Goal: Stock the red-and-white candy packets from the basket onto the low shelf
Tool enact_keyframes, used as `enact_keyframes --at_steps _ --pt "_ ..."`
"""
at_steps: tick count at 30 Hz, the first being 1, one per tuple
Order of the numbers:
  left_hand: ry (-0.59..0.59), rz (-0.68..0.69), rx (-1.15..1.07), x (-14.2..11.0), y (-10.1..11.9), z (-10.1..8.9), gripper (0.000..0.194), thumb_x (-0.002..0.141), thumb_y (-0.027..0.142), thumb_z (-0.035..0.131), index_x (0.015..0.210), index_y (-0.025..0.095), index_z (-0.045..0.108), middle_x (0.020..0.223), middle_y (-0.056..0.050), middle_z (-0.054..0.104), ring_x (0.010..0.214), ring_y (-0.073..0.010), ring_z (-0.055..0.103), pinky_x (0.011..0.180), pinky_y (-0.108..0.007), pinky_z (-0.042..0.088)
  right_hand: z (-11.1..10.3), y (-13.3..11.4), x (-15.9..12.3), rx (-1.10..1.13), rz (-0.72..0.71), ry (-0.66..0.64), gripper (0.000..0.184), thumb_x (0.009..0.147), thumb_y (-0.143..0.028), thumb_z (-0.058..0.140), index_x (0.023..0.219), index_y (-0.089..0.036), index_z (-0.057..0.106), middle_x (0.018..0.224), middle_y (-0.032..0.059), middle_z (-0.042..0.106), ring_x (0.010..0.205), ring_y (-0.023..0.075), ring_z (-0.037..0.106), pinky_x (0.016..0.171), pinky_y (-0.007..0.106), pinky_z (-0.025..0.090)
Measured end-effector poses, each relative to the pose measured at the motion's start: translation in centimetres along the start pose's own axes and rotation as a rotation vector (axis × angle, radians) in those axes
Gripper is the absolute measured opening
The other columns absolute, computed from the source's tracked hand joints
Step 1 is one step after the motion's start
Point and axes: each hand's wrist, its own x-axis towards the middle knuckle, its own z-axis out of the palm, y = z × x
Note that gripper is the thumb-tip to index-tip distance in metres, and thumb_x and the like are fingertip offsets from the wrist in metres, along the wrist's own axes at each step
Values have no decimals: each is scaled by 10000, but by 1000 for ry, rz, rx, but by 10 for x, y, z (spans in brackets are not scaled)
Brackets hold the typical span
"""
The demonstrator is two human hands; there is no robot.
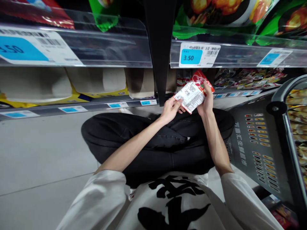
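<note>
A red and white snack packet (189, 92) is held up between my hands, its printed white panel and barcode facing me. My left hand (171, 109) pinches its lower left corner, thumb on top. At the packet's right side my right hand (206, 99) grips the edge, with the thumb lying over the red part. The hands are above my crossed legs, just in front of the bottom shelf. Behind the packet, part of that shelf and some small red packets on it are hidden.
A grey shopping basket (249, 137) full of packets stands at my right. Above the hands juts a shelf edge with a price tag (200, 55); green bags (216, 16) sit on it. A black post (160, 48) divides the shelves. Yellow boxes (100, 93) line the lower left shelf.
</note>
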Motion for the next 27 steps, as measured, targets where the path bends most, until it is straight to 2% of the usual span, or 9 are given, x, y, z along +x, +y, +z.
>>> enact_keyframes --at_steps 3,6,9,12,15,18,22,25,27 --pt "24 -9 -30 0 2 1 571 887 631 666 1152 128 603 744 -45 731 624 -165 725 513 -229 564 3 -3 -4 25 5 -31 467 768 -635 734 1041 -258 697 1177 18 746 1239 308 656 1040 519 556" --pt "58 -52 -109 0 4 2 521 882 574 701 1160 144 610 792 -42 738 648 -161 727 528 -229 569 6 -6 -11 42 66 -136 511 736 -643 750 1064 -254 696 1182 33 743 1256 330 640 1053 546 544" --pt "99 -125 -237 0 10 2 426 890 513 721 1111 165 614 831 -28 733 650 -136 710 551 -223 576 7 -8 -19 64 139 -306 652 653 -657 806 1152 -259 673 1234 59 724 1290 346 611 1071 566 527" --pt "108 -233 -386 -1 18 3 260 937 412 690 1018 179 607 806 -5 712 628 -108 678 563 -211 573 5 -7 -22 34 125 -468 894 481 -551 936 1271 -292 608 1315 64 681 1324 346 578 1070 546 532" --pt "1 -340 -500 -3 24 1 122 946 271 661 926 166 603 728 6 668 635 -120 682 583 -219 579 3 -6 -17 -37 64 -555 1033 422 -468 977 1347 -320 542 1380 63 631 1334 325 561 1054 498 549" --pt "-201 -386 -584 -7 25 0 129 920 232 659 840 157 590 590 39 549 597 -149 668 606 -267 602 1 -6 -13 -109 36 -559 907 492 -469 967 1294 -301 580 1321 56 655 1265 300 607 1041 464 559" --pt "-383 -473 -581 -9 21 -1 269 924 340 665 752 172 545 555 47 491 552 -153 626 578 -282 590 4 -6 -18 -202 50 -546 617 583 -468 948 1090 -244 675 1131 45 729 1098 272 685 1001 459 571" --pt "-385 -504 -487 -7 15 -3 310 921 450 652 816 163 608 699 -27 645 657 -171 675 625 -292 595 10 -3 -22 -219 69 -441 525 633 -521 916 1013 -243 684 1023 25 744 993 247 706 922 440 594" --pt "-312 -477 -371 -6 10 -4 336 924 489 616 932 156 664 898 -94 734 763 -193 710 671 -312 607 12 0 -20 -218 50 -318 478 664 -553 889 964 -249 675 971 12 741 951 226 706 886 411 601"
